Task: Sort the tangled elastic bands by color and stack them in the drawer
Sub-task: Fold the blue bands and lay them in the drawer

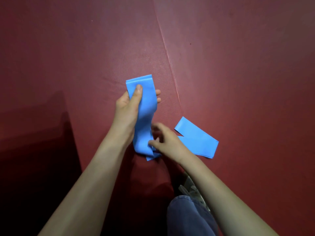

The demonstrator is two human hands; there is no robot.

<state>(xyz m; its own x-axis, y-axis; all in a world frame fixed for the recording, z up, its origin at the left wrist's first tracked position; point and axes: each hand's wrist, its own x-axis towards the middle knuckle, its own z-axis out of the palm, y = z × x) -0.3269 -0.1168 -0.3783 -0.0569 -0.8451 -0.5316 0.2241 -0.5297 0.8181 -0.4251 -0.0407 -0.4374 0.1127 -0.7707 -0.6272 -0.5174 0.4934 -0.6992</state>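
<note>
Desk: Where is the band sitting?

Photographer: A person's left hand point(127, 108) is gripping a blue elastic band point(144, 116) above a red mat point(68, 57), thumb pressing its front, fingertips curling round its edge at three o'clock. The band is hanging toward six o'clock, rumpled at its lower end.

Desk: And the right hand?

Photographer: The right hand point(165, 140) is touching that lower end, fingers bent — motion blur is hiding whether they are pinching it. A second blue band point(199, 140) is lying flat on the mat just beside that hand, at its three o'clock. A seam point(167, 53) is running up the mat toward twelve o'clock, and a denim-clad knee point(187, 215) is showing at the view's five o'clock.
</note>
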